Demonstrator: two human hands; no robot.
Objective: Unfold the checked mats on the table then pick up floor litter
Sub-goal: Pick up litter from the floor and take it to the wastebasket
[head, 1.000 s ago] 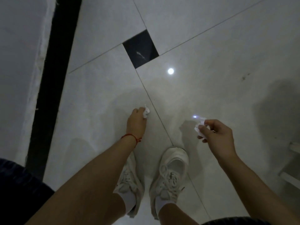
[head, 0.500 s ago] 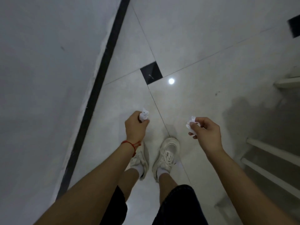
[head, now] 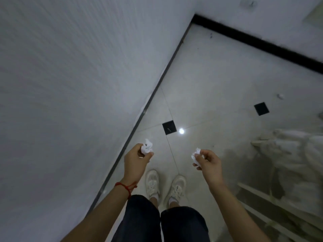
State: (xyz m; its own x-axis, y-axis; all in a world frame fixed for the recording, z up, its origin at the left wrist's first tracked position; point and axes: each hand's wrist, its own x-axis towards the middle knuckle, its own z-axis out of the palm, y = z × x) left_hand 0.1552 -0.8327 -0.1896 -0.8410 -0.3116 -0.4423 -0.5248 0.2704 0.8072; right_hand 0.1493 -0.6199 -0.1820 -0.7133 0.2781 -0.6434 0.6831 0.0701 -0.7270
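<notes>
Above the floor tiles [head: 218,95], each hand's grip closes on paper: left hand [head: 135,163] pinching a crumpled wad [head: 146,148]; right hand [head: 209,165] another scrap [head: 195,154].

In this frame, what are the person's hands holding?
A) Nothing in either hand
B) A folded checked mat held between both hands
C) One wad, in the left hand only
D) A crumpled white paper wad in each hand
D: the left hand pinches a crumpled white paper wad, and the right hand grips another wad.
</notes>
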